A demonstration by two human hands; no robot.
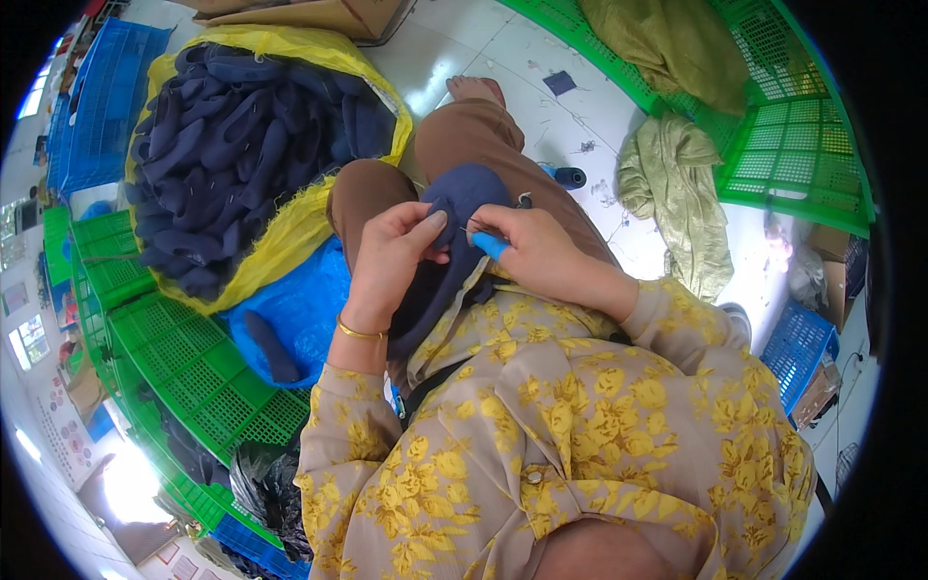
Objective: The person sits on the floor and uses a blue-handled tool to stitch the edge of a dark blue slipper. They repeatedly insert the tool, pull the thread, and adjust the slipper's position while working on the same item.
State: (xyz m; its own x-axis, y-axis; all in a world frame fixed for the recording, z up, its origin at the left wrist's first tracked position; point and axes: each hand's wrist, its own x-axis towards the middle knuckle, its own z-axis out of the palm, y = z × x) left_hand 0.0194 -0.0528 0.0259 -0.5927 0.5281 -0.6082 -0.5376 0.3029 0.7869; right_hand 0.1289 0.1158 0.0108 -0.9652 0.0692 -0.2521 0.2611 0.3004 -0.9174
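Note:
A navy cloth shoe piece (469,188) lies across my lap, its rounded end pointing away from me. My left hand (398,237) pinches its edge between thumb and fingers. Close beside it, my right hand (532,249) is closed at the same edge, fingertips together. Blue tape (490,244) wraps one of its fingers. Something thin and pale shows at those fingertips, too small to name. A small dark object with a light end (525,201) shows just above the right hand. More navy cloth hangs below my left hand.
On the left, a yellow-edged sack (275,227) holds many navy shoe pieces (227,145). One lone navy piece (271,346) lies on blue plastic (300,319). Green crates (193,362) stand left and far right. A dark thread spool (568,178) and a pale green cloth (677,213) lie on the floor.

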